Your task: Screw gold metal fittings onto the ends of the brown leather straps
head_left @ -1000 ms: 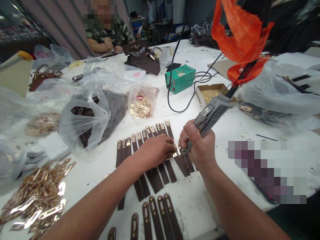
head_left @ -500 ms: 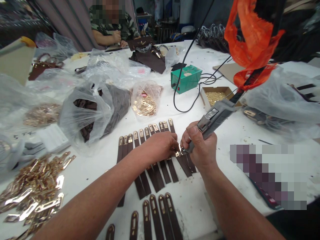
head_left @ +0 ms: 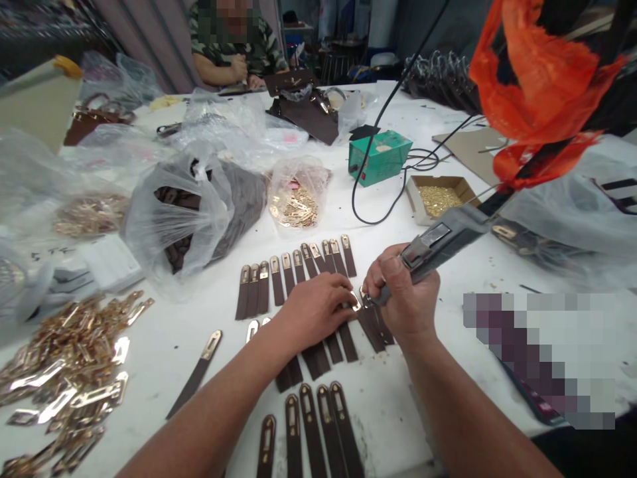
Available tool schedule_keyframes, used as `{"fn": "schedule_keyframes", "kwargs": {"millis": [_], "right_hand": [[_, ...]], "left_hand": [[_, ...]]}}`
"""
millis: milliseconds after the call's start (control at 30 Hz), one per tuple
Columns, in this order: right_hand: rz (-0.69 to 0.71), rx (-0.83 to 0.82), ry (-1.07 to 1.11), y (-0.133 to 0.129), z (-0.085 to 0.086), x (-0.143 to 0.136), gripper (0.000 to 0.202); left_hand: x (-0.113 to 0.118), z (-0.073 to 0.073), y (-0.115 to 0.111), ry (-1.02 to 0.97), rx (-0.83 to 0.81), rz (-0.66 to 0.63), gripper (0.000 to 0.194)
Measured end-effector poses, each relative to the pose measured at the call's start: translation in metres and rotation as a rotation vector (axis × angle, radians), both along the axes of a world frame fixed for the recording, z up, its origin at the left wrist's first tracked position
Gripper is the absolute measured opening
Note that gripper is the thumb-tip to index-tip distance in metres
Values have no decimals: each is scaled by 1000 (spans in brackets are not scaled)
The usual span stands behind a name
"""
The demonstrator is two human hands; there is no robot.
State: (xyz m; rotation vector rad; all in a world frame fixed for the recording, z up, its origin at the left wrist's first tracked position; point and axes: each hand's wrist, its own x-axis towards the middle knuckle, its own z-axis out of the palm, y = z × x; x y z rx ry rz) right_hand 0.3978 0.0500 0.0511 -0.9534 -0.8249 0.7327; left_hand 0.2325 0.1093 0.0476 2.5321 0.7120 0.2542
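My right hand [head_left: 408, 292] is wrapped round a grey electric screwdriver [head_left: 438, 239], its tip low at a strap's gold plate. My left hand [head_left: 323, 305] reaches in from the left, its fingertips at the gold plate of a brown strap [head_left: 371, 330] beside the tool tip. Whether those fingertips pinch the plate is hard to see. Brown straps with gold plates [head_left: 257, 292] lie in a row behind my left hand, and others lie partly under it. Nearer the front edge are more straps [head_left: 311, 431].
Loose gold plates [head_left: 74, 358] are piled at the left. Plastic bags [head_left: 199, 212] stand behind, near a green box [head_left: 381, 157] and a carton of small gold pieces [head_left: 438, 199]. An orange wrap [head_left: 542, 73] hangs at the upper right. A person [head_left: 239, 53] sits opposite.
The view has shifted slightly. My left hand's fingers are more spread and sit slightly lower on the straps. My right hand still holds the screwdriver, whose rear end has swung slightly lower.
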Motion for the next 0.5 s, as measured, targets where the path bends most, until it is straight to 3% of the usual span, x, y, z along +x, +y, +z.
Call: {"fn": "schedule_keyframes", "kwargs": {"millis": [167,500], "right_hand": [[9,9,-3,1,-1,-1,37],[25,43,23,1,0,-4,34]], "left_hand": [[2,-8,-5,-49,-1,89,17],[2,-13,-6,-66,3,122,13]]}}
